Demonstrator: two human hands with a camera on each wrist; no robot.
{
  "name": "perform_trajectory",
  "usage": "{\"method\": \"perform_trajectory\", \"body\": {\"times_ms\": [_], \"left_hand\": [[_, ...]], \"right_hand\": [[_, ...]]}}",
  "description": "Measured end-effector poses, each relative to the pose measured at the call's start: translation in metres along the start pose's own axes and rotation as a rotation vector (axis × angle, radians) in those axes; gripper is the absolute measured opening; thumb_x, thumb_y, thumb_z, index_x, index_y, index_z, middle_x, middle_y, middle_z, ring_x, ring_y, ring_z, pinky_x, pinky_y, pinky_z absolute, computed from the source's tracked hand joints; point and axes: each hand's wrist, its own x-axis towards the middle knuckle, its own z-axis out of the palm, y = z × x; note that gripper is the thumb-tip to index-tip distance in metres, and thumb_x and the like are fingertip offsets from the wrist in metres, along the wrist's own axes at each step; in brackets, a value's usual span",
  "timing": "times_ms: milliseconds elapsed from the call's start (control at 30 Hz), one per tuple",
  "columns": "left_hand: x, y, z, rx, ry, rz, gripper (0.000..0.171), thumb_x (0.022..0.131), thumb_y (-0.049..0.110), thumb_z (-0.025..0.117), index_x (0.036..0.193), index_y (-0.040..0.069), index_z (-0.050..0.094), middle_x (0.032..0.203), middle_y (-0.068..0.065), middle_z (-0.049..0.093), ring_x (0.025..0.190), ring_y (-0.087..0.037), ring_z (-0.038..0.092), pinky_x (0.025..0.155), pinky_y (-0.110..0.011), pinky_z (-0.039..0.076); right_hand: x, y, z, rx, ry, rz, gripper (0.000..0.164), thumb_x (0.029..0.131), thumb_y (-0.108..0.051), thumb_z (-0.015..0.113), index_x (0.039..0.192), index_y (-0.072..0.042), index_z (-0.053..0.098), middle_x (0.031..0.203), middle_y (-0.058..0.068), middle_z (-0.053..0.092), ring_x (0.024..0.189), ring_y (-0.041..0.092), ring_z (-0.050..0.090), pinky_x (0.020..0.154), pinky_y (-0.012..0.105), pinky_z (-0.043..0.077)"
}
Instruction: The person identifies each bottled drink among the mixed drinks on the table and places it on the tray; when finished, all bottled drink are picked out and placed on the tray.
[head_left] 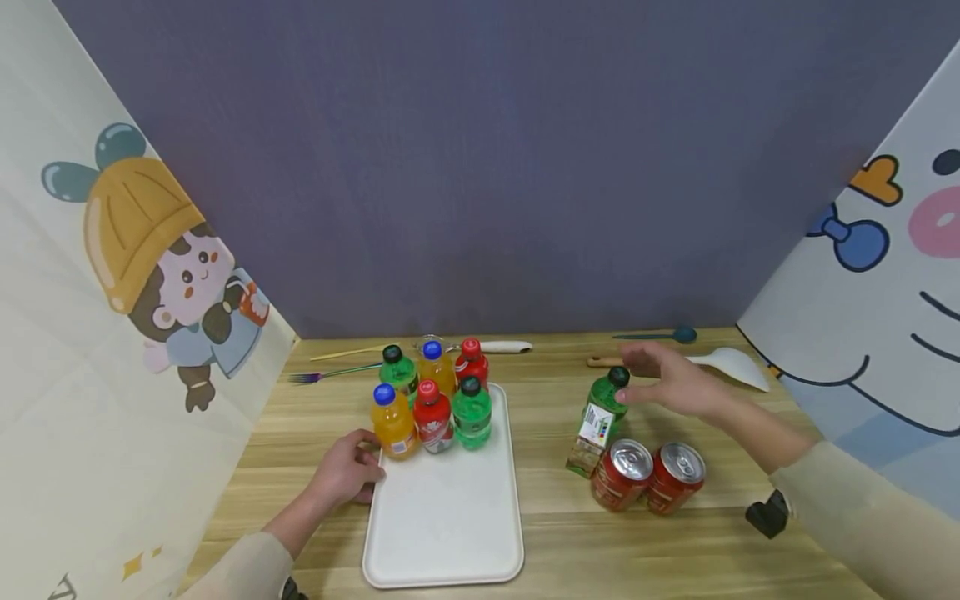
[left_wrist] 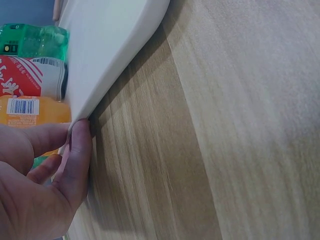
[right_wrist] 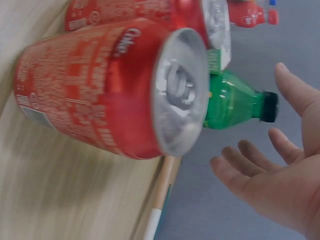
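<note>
My left hand [head_left: 347, 471] pinches the left rim of a white tray [head_left: 446, 533]; in the left wrist view the thumb lies over the rim [left_wrist: 107, 87] and fingers are under it. Small drink bottles stand in two rows at the tray's far end: orange [head_left: 394, 423], red [head_left: 432, 421] and green [head_left: 472, 415] in front, with green, orange and red behind. My right hand [head_left: 670, 383], fingers spread and thumb apart, is beside the black cap of another green bottle [head_left: 606, 396] right of the tray. In the right wrist view, that bottle [right_wrist: 232, 100] stands beyond the cans.
A small drink carton [head_left: 588, 446] and two red cola cans [head_left: 620, 479] stand in front of the right green bottle. Behind lie a white ladle [head_left: 735, 365], a dark spoon [head_left: 682, 335], a white-handled strainer [head_left: 506, 347] and a fork [head_left: 307, 377]. Walls border the table.
</note>
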Motion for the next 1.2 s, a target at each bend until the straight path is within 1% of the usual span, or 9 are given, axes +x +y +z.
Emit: {"method": "perform_trajectory", "body": {"times_ms": [100, 200, 300, 400, 567, 800, 1000, 1067, 1200], "left_hand": [[0.000, 0.000, 0.000, 0.000, 0.000, 0.000, 0.053, 0.086, -0.007, 0.072, 0.136, -0.001, 0.052, 0.097, -0.015, 0.059, 0.074, -0.024, 0.061, 0.058, -0.037, 0.064], [-0.001, 0.000, 0.001, -0.010, 0.006, 0.002, 0.054, 0.086, -0.008, 0.072, 0.135, -0.001, 0.053, 0.096, -0.015, 0.059, 0.074, -0.024, 0.062, 0.057, -0.038, 0.064], [-0.001, 0.000, 0.001, -0.021, 0.009, 0.011, 0.055, 0.085, -0.009, 0.072, 0.135, -0.002, 0.053, 0.095, -0.015, 0.059, 0.073, -0.024, 0.062, 0.057, -0.039, 0.064], [-0.001, -0.001, 0.002, -0.027, 0.011, 0.015, 0.055, 0.084, -0.009, 0.072, 0.135, -0.003, 0.053, 0.094, -0.015, 0.058, 0.072, -0.024, 0.062, 0.056, -0.039, 0.064], [-0.001, 0.000, 0.001, -0.027, 0.009, -0.002, 0.054, 0.085, -0.009, 0.072, 0.135, -0.001, 0.053, 0.095, -0.015, 0.059, 0.072, -0.024, 0.062, 0.057, -0.039, 0.064], [0.000, -0.001, 0.001, -0.033, 0.009, -0.003, 0.054, 0.085, -0.009, 0.071, 0.135, -0.001, 0.053, 0.096, -0.015, 0.058, 0.073, -0.025, 0.062, 0.058, -0.039, 0.065], [-0.002, 0.001, 0.000, -0.023, 0.011, -0.008, 0.054, 0.086, -0.008, 0.071, 0.136, -0.001, 0.053, 0.096, -0.015, 0.059, 0.074, -0.025, 0.062, 0.058, -0.038, 0.064], [-0.002, 0.001, 0.001, -0.022, 0.011, -0.007, 0.054, 0.086, -0.008, 0.071, 0.136, -0.001, 0.052, 0.096, -0.016, 0.059, 0.074, -0.025, 0.062, 0.058, -0.038, 0.064], [-0.001, 0.001, 0.001, -0.014, 0.015, 0.005, 0.054, 0.084, -0.009, 0.072, 0.135, -0.002, 0.053, 0.096, -0.016, 0.059, 0.073, -0.024, 0.062, 0.056, -0.039, 0.064]], "right_hand": [[0.000, 0.006, 0.005, 0.005, -0.005, 0.013, 0.083, 0.087, -0.037, 0.082, 0.148, 0.001, 0.042, 0.150, 0.027, 0.047, 0.140, 0.054, 0.040, 0.113, 0.070, 0.038], [0.001, 0.011, 0.009, 0.004, 0.008, 0.010, 0.077, 0.086, -0.036, 0.083, 0.145, -0.001, 0.047, 0.148, 0.025, 0.050, 0.137, 0.054, 0.044, 0.110, 0.070, 0.041], [0.002, 0.014, 0.012, -0.008, 0.020, 0.007, 0.072, 0.087, -0.036, 0.082, 0.143, -0.002, 0.051, 0.146, 0.023, 0.052, 0.134, 0.052, 0.049, 0.106, 0.067, 0.047], [0.002, 0.016, 0.013, -0.019, 0.026, 0.010, 0.069, 0.089, -0.036, 0.081, 0.142, -0.002, 0.053, 0.145, 0.025, 0.053, 0.131, 0.049, 0.052, 0.102, 0.062, 0.052], [0.004, 0.019, 0.015, -0.028, 0.027, 0.019, 0.067, 0.091, -0.038, 0.078, 0.143, -0.002, 0.053, 0.144, 0.028, 0.053, 0.128, 0.047, 0.056, 0.098, 0.054, 0.056], [0.006, 0.021, 0.017, 0.000, 0.039, 0.004, 0.067, 0.092, -0.035, 0.077, 0.142, 0.002, 0.053, 0.140, 0.027, 0.057, 0.126, 0.048, 0.056, 0.093, 0.048, 0.060], [0.007, 0.020, 0.017, 0.013, 0.038, 0.014, 0.065, 0.093, -0.036, 0.076, 0.142, -0.001, 0.054, 0.143, 0.026, 0.055, 0.129, 0.048, 0.053, 0.090, 0.045, 0.061], [0.007, 0.020, 0.018, 0.013, 0.036, 0.010, 0.063, 0.094, -0.035, 0.076, 0.142, -0.001, 0.055, 0.143, 0.027, 0.054, 0.128, 0.047, 0.054, 0.088, 0.043, 0.062], [0.008, 0.022, 0.019, 0.025, 0.052, 0.023, 0.059, 0.092, -0.034, 0.077, 0.139, -0.003, 0.058, 0.143, 0.025, 0.055, 0.127, 0.045, 0.055, 0.085, 0.042, 0.062]]}}
